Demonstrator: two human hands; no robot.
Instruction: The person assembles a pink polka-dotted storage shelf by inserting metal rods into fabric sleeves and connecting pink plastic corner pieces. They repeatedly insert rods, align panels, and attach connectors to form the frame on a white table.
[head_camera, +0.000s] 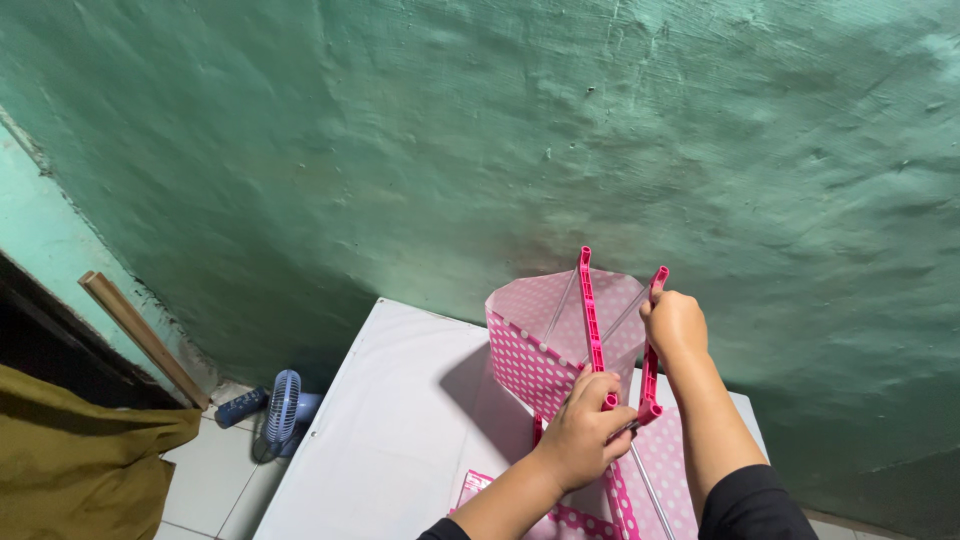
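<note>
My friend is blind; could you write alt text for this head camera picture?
Two bare hands, left hand and right hand, grip pink plastic bars of a pink polka-dot fabric frame on a white table by a green wall.

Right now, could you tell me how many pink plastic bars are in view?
2: left bar above the left hand; right bar gripped by the right hand. Fabric may hide others.

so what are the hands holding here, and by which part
Both hold the pink frame bars of a pink polka-dot fabric organiser: left hand near a bar's lower end, right hand near another's top.
</note>
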